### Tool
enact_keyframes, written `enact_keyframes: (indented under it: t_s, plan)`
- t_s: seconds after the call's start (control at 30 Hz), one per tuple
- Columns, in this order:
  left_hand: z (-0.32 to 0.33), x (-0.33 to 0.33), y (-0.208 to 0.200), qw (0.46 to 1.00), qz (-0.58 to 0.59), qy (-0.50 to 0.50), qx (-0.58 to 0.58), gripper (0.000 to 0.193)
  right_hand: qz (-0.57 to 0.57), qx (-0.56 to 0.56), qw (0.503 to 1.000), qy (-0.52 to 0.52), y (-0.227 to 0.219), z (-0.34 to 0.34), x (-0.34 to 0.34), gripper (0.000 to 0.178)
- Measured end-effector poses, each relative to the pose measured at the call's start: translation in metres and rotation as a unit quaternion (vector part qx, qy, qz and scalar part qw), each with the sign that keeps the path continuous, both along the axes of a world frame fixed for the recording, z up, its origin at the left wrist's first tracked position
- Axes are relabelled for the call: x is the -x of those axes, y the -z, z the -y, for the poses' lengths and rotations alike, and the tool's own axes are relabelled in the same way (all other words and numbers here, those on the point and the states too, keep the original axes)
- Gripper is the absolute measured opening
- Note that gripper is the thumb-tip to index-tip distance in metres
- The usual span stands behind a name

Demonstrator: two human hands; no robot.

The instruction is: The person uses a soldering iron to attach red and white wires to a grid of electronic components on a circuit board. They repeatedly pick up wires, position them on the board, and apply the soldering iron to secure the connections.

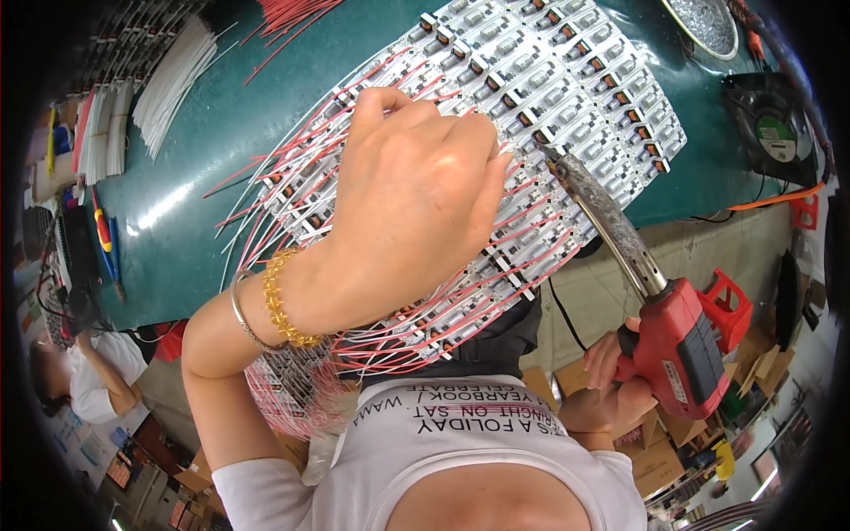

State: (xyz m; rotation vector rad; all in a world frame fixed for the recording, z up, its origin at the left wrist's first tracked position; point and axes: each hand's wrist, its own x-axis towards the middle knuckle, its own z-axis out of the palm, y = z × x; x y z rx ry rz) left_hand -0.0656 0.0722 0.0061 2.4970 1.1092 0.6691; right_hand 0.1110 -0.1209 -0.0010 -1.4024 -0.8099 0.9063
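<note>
My left hand (421,181), with a yellow bead bracelet and a metal bangle at the wrist, is closed over the middle of a large panel of small circuit boards (575,106). Its fingertips pinch a thin wire (505,148), mostly hidden by the fingers. My right hand (611,376) grips a red and black soldering gun (680,350). The gun's dark, crusted tip (553,159) points at the panel, just right of my left fingertips. Red and white wires (522,232) are attached along the panel's near and left rows; the far right rows carry no wires.
A green tabletop (168,230) bears the panel. White wires (177,84) and red wires (288,22) lie at the far left, near a red-yellow screwdriver (103,232). A metal bowl (704,26) and black fan (772,133) stand far right. Another person (106,376) sits at left.
</note>
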Motion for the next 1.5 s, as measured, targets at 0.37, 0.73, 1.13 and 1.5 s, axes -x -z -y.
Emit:
enact_keyframes:
  t_s: [0.37, 0.73, 1.13, 1.5]
  plan:
    - [0.008, -0.006, -0.004, 0.999, 0.024, 0.023, 0.011, 0.014, 0.014, 0.003, 1.0, 0.005, 0.0, 0.012, -0.006, 0.086]
    - [0.003, -0.009, -0.007, 0.999, -0.031, 0.027, 0.031, 0.016, 0.034, 0.065, 0.997, -0.022, -0.003, 0.013, -0.004, 0.076]
    - [0.001, -0.01, -0.008, 0.999, -0.026, 0.031, 0.034, 0.017, -0.022, 0.005, 0.999, -0.03, -0.001, 0.012, -0.011, 0.08]
    - [0.011, 0.0, -0.021, 0.991, 0.133, 0.003, -0.012, 0.003, -0.044, -0.032, 0.998, -0.01, 0.001, 0.011, -0.013, 0.078]
